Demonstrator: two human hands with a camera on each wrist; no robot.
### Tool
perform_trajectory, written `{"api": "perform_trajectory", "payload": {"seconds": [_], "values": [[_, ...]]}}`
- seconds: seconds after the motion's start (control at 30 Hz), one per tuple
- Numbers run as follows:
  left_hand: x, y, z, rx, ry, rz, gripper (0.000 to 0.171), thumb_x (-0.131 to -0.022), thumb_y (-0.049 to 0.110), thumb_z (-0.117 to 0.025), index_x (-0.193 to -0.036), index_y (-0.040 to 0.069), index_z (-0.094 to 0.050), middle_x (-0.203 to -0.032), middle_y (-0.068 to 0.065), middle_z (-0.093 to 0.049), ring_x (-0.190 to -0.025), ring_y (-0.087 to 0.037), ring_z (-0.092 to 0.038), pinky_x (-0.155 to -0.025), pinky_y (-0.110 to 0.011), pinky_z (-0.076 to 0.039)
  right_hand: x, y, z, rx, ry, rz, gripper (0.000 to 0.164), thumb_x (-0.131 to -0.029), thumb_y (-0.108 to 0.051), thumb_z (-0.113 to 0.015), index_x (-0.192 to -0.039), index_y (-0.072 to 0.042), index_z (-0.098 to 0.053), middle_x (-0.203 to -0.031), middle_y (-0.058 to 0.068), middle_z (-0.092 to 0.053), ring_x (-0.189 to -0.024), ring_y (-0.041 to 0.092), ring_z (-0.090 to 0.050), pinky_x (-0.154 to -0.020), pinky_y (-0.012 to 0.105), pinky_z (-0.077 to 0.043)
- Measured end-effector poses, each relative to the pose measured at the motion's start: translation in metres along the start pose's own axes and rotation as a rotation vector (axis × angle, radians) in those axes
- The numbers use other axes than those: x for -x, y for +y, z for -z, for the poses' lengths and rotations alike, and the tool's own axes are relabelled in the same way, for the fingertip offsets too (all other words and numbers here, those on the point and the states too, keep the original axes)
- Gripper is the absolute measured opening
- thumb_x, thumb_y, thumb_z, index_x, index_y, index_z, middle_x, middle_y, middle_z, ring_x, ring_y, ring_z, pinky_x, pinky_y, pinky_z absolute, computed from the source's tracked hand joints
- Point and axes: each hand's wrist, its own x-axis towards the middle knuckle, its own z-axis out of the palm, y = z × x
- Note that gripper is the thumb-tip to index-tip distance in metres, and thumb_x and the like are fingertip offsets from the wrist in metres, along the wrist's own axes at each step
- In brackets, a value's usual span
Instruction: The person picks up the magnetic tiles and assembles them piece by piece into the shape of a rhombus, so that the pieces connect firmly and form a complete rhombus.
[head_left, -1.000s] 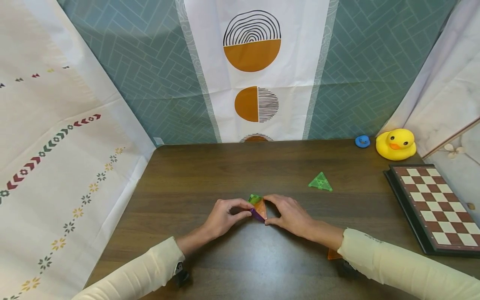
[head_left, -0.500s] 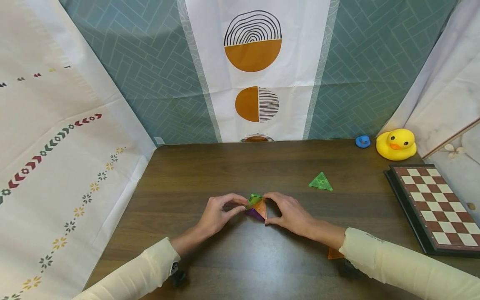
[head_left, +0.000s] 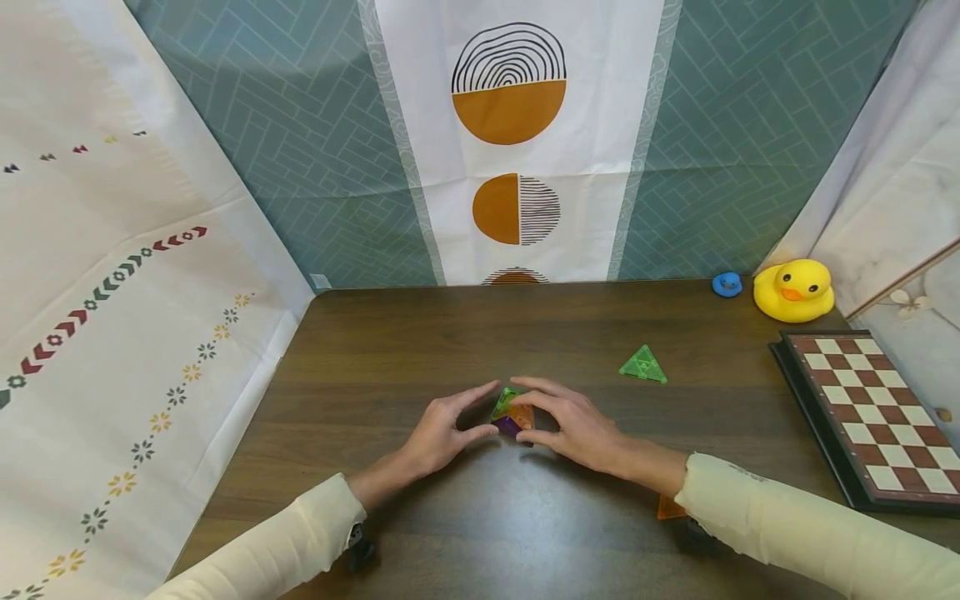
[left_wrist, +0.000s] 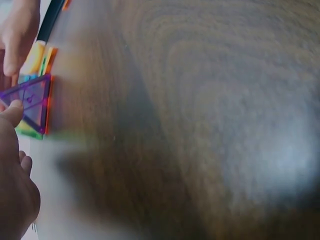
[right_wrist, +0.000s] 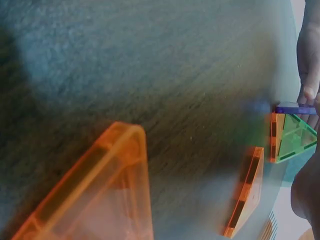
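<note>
Between my hands stand translucent triangular magnetic tiles, leaning together in a small cluster: a purple tile [head_left: 509, 427] in front, a green tile [head_left: 501, 407] behind and an orange tile [head_left: 527, 417] on the right. My left hand [head_left: 438, 431] is at the cluster's left side, thumb and fingers spread apart; its thumb overlaps the purple tile [left_wrist: 31, 102] in the left wrist view. From the right, my right hand [head_left: 579, 427] arches its fingers over the orange and green tiles, thumb close to the purple one. Its fingers partly hide the cluster in the head view.
One green triangle tile [head_left: 643, 365] lies farther back right. Loose orange tiles [right_wrist: 245, 195] lie near my right forearm, one partly under the sleeve [head_left: 671, 507]. A chessboard [head_left: 873, 408], a yellow duck [head_left: 793, 292] and a small blue duck [head_left: 727, 284] occupy the right side.
My left hand has let go of the purple tile, which now leans up against the others. My right hand's fingertips have shifted left from the orange tile, over the cluster.
</note>
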Motion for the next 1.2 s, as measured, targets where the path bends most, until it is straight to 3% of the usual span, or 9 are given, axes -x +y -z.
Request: {"api": "perform_trajectory", "payload": {"seconds": [0.27, 0.53, 0.9, 1.2], "values": [[-0.003, 0.004, -0.009, 0.016, 0.033, -0.006, 0.063, -0.093, 0.015, -0.084, -0.15, 0.005, -0.06, -0.143, -0.011, -0.066, -0.128, -0.022, -0.066, -0.103, -0.038, -0.056, 0.0, -0.003, -0.005, -0.024, 0.032, 0.032, 0.044, -0.092, -0.025, -0.085, -0.132, -0.009, -0.073, -0.154, 0.006, -0.057, -0.132, 0.026, -0.063, -0.103, 0.046, -0.056], [0.0, 0.004, -0.017, 0.01, 0.025, -0.005, 0.062, -0.093, 0.012, -0.083, -0.149, 0.002, -0.059, -0.141, -0.013, -0.067, -0.124, -0.023, -0.069, -0.101, -0.036, -0.057, -0.002, -0.003, -0.008, -0.03, 0.053, 0.016, 0.04, -0.092, -0.018, -0.085, -0.129, -0.008, -0.074, -0.15, 0.004, -0.06, -0.13, 0.023, -0.064, -0.101, 0.042, -0.057], [-0.002, 0.003, -0.021, 0.035, 0.053, -0.021, 0.054, -0.093, 0.009, -0.083, -0.144, 0.004, -0.063, -0.13, -0.012, -0.074, -0.118, -0.021, -0.071, -0.097, -0.034, -0.059, -0.003, 0.0, -0.01, -0.019, 0.063, 0.028, 0.037, -0.094, -0.015, -0.083, -0.129, -0.007, -0.074, -0.144, 0.002, -0.063, -0.128, 0.021, -0.064, -0.099, 0.04, -0.058], [-0.003, 0.004, -0.021, 0.016, 0.043, 0.01, 0.045, -0.096, 0.011, -0.08, -0.138, 0.007, -0.067, -0.127, -0.009, -0.075, -0.117, -0.019, -0.072, -0.096, -0.033, -0.059, -0.002, 0.002, -0.011, -0.033, 0.074, 0.033, 0.027, -0.094, -0.008, -0.081, -0.121, -0.008, -0.079, -0.138, 0.002, -0.066, -0.125, 0.02, -0.066, -0.096, 0.039, -0.059]]}}
